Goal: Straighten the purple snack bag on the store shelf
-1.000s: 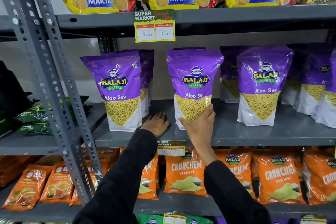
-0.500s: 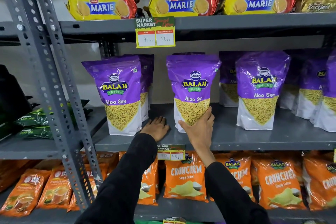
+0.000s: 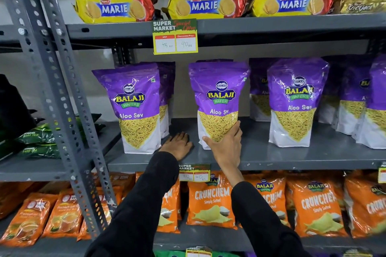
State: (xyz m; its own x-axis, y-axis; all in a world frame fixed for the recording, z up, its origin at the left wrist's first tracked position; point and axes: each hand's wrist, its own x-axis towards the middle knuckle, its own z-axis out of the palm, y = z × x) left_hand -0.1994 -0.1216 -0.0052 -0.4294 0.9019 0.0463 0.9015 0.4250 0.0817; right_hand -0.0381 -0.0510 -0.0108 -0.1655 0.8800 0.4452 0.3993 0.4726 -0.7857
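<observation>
A purple Balaji Aloo Sev bag (image 3: 219,98) stands upright in the middle of the grey shelf (image 3: 271,156). My right hand (image 3: 226,145) grips its lower front, thumb on the left and fingers wrapped round the right edge. My left hand (image 3: 177,144) lies flat, palm down, on the shelf just left of the bag, between it and another purple bag (image 3: 135,108). The left hand holds nothing.
More purple bags (image 3: 296,100) stand to the right and behind. Marie biscuit packs (image 3: 204,4) fill the shelf above, orange Crunchem bags (image 3: 211,202) the shelf below. A perforated grey upright (image 3: 54,81) stands at the left. Price tags (image 3: 175,36) hang from shelf edges.
The view has shifted slightly downward. My right hand stays on the purple bag, which now stands a little straighter. My left hand has not moved.
</observation>
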